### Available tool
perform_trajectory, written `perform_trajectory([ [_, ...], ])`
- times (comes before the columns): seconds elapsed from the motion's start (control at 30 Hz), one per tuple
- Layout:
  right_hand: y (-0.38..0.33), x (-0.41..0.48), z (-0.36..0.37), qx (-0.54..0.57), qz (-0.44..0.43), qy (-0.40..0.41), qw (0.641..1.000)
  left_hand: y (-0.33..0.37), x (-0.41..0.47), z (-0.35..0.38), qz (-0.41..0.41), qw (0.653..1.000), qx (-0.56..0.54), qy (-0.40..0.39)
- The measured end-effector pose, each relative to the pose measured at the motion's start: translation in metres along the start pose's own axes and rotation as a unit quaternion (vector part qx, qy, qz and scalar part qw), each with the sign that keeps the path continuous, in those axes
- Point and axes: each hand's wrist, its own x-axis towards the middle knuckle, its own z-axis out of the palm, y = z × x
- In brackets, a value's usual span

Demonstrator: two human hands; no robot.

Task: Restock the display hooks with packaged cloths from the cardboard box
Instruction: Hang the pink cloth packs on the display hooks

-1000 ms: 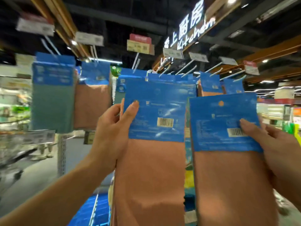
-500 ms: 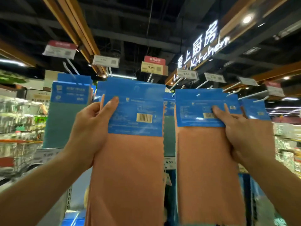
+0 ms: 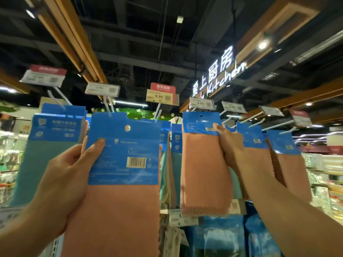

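My left hand (image 3: 63,175) grips a pink packaged cloth (image 3: 118,204) by its blue header card, barcode side facing me, its hang hole just below a white display hook (image 3: 108,106). My right hand (image 3: 230,143) holds a second pink packaged cloth (image 3: 204,173) raised farther away, its header just under the hook with the 9.95 tag (image 3: 202,103). Teal and pink cloths (image 3: 46,154) hang on neighbouring hooks. The cardboard box is out of view.
Several white hooks with price tags (image 3: 162,96) jut toward me at head height; hooks at the right (image 3: 278,125) carry more pink cloths. Blue packaged goods (image 3: 222,236) hang below. A lit kitchen sign (image 3: 217,71) hangs under the ceiling.
Both hands have lifted their cloths higher toward the hooks. The right-hand cloth has moved farther from me and up, and the view has tilted upward.
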Motion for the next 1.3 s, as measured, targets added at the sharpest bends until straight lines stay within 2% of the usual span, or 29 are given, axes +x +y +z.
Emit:
perform_trajectory([
  [0.07, -0.004, -0.007, 0.006, 0.023, 0.008, -0.014, 1.0, -0.004, 0.0, -0.001, 0.001, 1.0, 0.006, 0.003],
  [0.27, -0.005, 0.0, 0.01, 0.001, 0.021, -0.033, 0.999, -0.008, 0.002, 0.001, -0.006, 1.0, -0.008, 0.008],
  [0.43, 0.001, 0.004, 0.007, -0.002, -0.006, -0.044, 0.999, -0.008, 0.003, 0.005, 0.002, 1.0, -0.023, 0.005],
  [0.6, 0.023, 0.031, 0.027, -0.02, 0.036, -0.046, 0.998, -0.005, 0.007, 0.011, 0.01, 0.999, -0.036, -0.011],
  [0.7, 0.035, 0.044, 0.039, -0.072, 0.039, -0.032, 0.996, -0.003, 0.01, 0.014, 0.011, 0.999, -0.03, -0.017],
  [0.83, 0.034, 0.042, 0.045, -0.157, -0.011, 0.011, 0.987, -0.005, 0.017, 0.015, 0.006, 0.999, -0.02, -0.024],
  [1.03, 0.058, 0.06, 0.068, -0.303, -0.065, 0.048, 0.949, -0.008, 0.022, 0.016, 0.01, 1.0, -0.011, -0.016],
  [1.3, 0.076, 0.066, 0.085, -0.348, -0.035, 0.068, 0.934, -0.02, 0.017, 0.029, 0.003, 0.999, -0.024, -0.046],
])
